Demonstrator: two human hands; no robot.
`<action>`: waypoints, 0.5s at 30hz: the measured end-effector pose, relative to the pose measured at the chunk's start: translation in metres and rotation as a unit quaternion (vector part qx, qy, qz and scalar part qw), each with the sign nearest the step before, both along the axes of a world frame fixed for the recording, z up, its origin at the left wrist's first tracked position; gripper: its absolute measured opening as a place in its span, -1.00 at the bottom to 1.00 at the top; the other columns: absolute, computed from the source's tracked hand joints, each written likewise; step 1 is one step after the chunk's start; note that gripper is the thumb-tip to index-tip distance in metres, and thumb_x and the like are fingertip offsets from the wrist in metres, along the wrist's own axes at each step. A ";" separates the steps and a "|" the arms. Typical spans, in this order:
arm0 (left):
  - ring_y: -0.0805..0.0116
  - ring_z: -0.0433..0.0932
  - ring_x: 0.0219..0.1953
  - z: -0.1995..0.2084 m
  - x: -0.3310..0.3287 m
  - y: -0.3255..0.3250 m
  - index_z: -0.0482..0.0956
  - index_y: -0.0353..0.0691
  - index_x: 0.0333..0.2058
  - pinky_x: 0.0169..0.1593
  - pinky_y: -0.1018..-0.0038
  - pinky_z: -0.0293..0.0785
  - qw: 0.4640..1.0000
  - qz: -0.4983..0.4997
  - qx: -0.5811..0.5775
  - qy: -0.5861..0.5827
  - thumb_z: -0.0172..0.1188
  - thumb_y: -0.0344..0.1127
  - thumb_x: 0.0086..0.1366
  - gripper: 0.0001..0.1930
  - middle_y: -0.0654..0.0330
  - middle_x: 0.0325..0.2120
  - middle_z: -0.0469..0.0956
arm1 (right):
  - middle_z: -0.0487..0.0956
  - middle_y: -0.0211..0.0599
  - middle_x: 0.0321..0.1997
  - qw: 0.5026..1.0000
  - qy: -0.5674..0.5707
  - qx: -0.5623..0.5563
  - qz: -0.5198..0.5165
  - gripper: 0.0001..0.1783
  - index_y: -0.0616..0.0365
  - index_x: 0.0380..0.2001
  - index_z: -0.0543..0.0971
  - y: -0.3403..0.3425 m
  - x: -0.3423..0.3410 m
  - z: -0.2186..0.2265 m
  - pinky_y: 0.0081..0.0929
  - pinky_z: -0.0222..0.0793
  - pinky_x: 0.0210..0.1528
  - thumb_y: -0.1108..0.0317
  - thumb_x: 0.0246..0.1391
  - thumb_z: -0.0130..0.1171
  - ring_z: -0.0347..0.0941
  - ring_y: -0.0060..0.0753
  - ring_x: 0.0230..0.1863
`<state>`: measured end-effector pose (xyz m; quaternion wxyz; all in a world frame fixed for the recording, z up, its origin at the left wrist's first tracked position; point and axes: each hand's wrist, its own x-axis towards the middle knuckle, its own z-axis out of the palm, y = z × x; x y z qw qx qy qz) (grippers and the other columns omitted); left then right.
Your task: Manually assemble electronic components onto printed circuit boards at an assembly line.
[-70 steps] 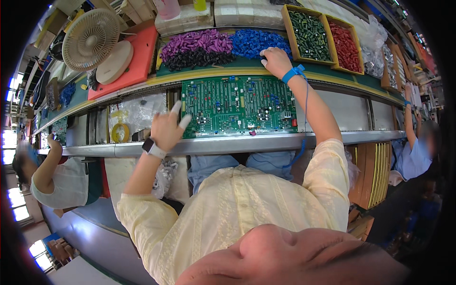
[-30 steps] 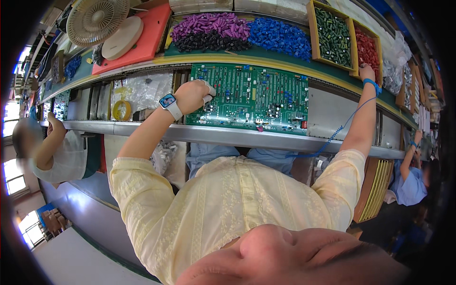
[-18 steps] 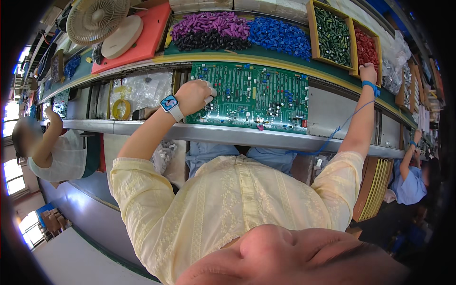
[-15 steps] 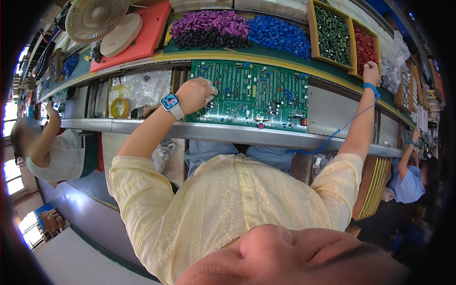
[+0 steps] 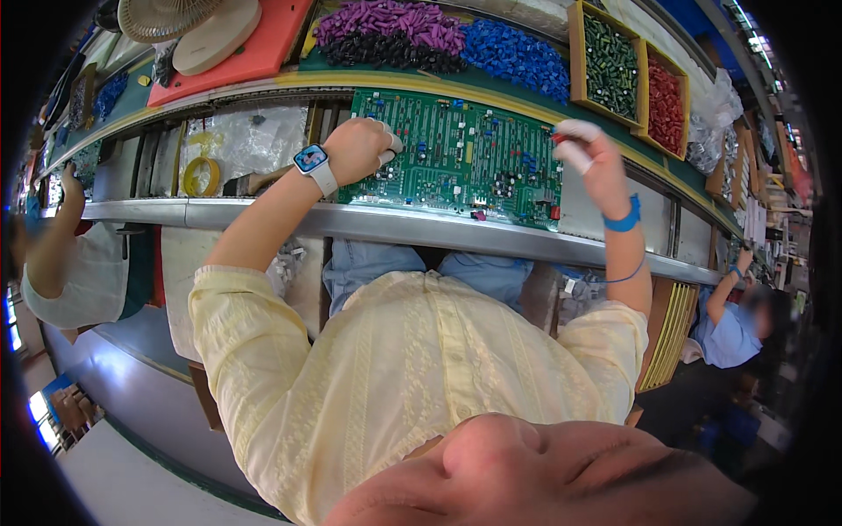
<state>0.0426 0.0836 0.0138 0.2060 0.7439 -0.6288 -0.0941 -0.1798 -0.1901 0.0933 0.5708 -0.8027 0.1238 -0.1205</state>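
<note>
A green circuit board (image 5: 438, 188) dotted with small parts lies across the metal rails in front of me. My left hand (image 5: 358, 151), with a watch on its wrist and white finger covers, is over the board's left end. Its fingers are curled together, and what they hold, if anything, is hidden. Over the board's upper right corner, my right hand (image 5: 592, 162) pinches a small red component (image 5: 558, 138) between white-covered fingertips. A blue wrist strap (image 5: 624, 216) circles that wrist. The yellow box of red components (image 5: 664, 105) stands beyond it to the right.
Behind the board lie heaps of purple (image 5: 395, 24), black (image 5: 377, 53) and blue components (image 5: 517, 57), beside a box of green ones (image 5: 608, 66). A fan (image 5: 215, 37) stands on a red sheet. Yellow tape (image 5: 202, 177) and a brush sit left. Other people work on both sides.
My right hand has come from the box of red components leftward and nearer, to the board, with a red component in its fingers. My left hand has stayed at the board's left end.
</note>
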 end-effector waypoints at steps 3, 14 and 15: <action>0.13 0.48 -0.33 0.000 -0.002 0.000 0.59 -0.21 -0.42 -0.19 0.29 0.38 1.000 -0.006 -0.011 -0.009 0.18 -0.40 -0.03 -0.86 0.12 -0.46 0.54 | 0.50 -0.39 -0.31 0.996 0.072 0.012 0.060 -0.69 0.15 -0.17 0.46 0.039 0.007 -0.010 -0.65 0.36 -0.26 0.59 -0.06 0.11 0.42 -0.63 -0.32; 0.15 0.48 -0.35 -0.007 -0.003 0.002 0.60 -0.18 -0.43 -0.21 0.28 0.37 0.999 -0.013 -0.036 -0.029 0.17 -0.40 -0.03 -0.87 0.13 -0.50 0.51 | 0.49 -0.22 -0.39 0.907 0.061 -0.372 0.187 -0.78 0.14 -0.38 0.53 0.100 0.026 -0.027 -0.30 0.33 -0.26 0.37 -0.20 0.16 0.42 -0.15 -0.34; 0.15 0.48 -0.35 -0.007 -0.002 0.002 0.60 -0.18 -0.43 -0.21 0.28 0.37 0.999 -0.012 -0.039 -0.026 0.17 -0.40 -0.03 -0.87 0.13 -0.50 0.51 | 0.49 -0.24 -0.39 0.894 0.060 -0.399 0.194 -0.80 0.15 -0.41 0.53 0.101 0.028 -0.031 -0.29 0.30 -0.22 0.37 -0.22 0.16 0.42 -0.16 -0.31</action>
